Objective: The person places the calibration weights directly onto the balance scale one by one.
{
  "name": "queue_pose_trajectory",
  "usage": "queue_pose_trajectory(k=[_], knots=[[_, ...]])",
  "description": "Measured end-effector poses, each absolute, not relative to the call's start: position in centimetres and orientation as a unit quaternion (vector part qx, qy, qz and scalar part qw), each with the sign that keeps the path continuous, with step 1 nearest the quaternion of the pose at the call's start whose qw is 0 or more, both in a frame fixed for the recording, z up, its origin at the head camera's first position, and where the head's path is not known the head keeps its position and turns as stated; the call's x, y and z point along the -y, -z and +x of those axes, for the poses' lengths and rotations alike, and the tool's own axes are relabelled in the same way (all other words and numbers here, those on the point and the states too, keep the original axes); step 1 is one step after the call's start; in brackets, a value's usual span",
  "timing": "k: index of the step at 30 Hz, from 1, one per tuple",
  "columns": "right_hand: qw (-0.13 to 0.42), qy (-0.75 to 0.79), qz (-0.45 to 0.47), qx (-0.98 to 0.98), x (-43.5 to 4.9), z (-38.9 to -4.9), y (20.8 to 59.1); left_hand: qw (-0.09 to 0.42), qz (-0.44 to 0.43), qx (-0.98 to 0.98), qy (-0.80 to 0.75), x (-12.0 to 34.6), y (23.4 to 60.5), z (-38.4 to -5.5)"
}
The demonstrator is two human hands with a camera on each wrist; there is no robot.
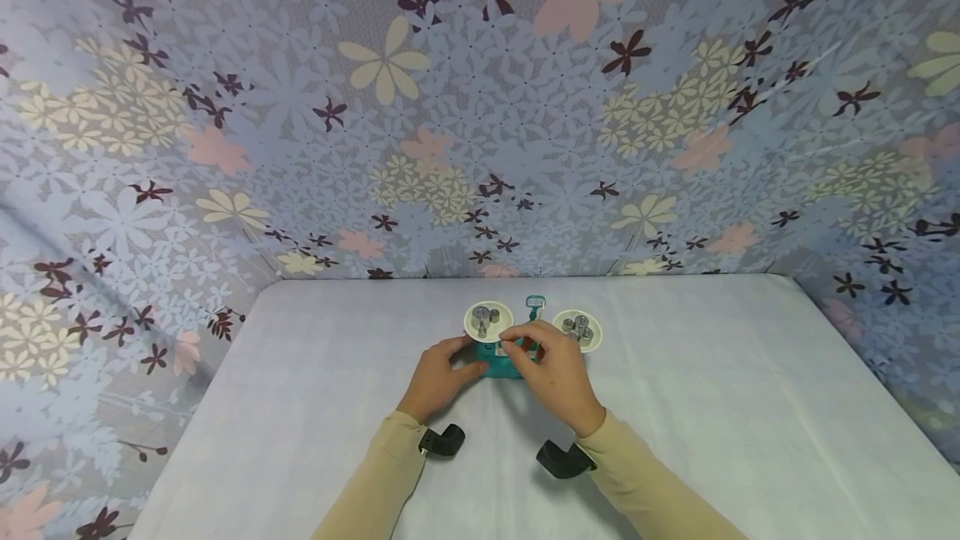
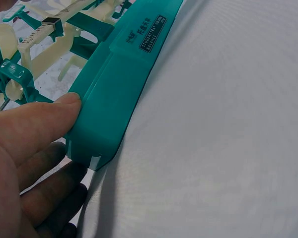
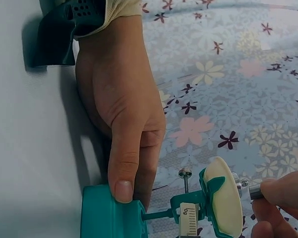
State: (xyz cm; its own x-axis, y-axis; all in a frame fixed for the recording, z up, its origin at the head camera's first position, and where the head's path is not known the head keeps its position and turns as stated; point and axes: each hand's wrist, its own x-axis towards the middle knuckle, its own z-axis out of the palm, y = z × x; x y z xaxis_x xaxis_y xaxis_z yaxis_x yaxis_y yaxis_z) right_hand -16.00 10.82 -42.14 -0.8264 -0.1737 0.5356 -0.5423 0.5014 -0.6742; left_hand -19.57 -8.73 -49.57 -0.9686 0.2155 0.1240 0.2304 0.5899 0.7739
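Note:
A teal student balance [image 1: 498, 365] stands on the table with cream pans. My left hand [image 1: 442, 375] holds the left end of its base, thumb [image 2: 49, 119] on the front face and fingers round the end. Over by the left pan [image 1: 498, 331], my right hand [image 1: 561, 369] pinches a small metal cylindrical weight [image 3: 256, 192] between thumb and fingertips. Several metal weights [image 1: 481, 314] sit on that pan. On the right pan [image 1: 597, 337] is another cluster of metal weights [image 1: 582, 322], partly behind the right hand. A marked beam [image 2: 35, 39] runs across the balance.
White cloth covers the table [image 1: 315, 407]. A flower-patterned cloth [image 1: 480, 107] hangs behind it and along the sides. The balance's teal pointer frame [image 1: 535, 302] rises between the pans. Black cameras are strapped to both wrists.

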Motion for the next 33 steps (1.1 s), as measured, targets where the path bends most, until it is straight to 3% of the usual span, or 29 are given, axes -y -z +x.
queue_pose_trajectory(k=[33], knots=[[0.259,-0.401,0.204,0.855,-9.9,-17.4,42.1,0.004,-0.125,0.893,0.432,8.8,49.7,-19.6]])
